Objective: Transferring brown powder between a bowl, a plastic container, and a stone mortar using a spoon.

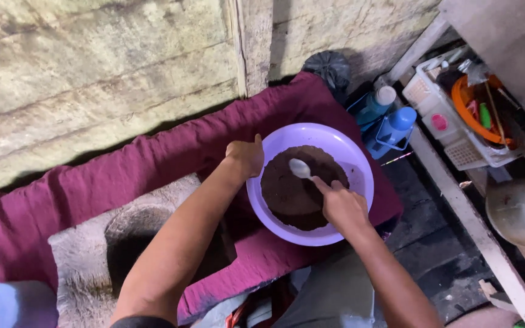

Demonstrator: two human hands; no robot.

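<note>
Near the middle of the view, a lilac bowl point(360, 159) rests on a maroon cloth point(153, 170) spread below a rough wall point(92, 73). It holds a dark brown mass point(296, 194) that fills most of its floor.

The left hand point(245, 157) is closed over the bowl's left rim, thumb on the inside, steadying it. The right hand point(343, 206) grips a white spoon point(301, 169) by the handle, forefinger stretched along it. The spoon's long axis runs from near right to far left, with the round end pointing far-left and lying on top of the brown mass.

By the look of it, the step in hand is working or smoothing the mass with the spoon. Any further stroke would call for a firm hold on the rim, since the bowl sits on soft cloth and could tip or slide.

Left of the bowl lies a dark round hole point(132, 243) in a grey surface. Far right stand two blue bottles point(390, 118), a white basket point(451, 130) of utensils and a metal pot point(521, 209).
</note>
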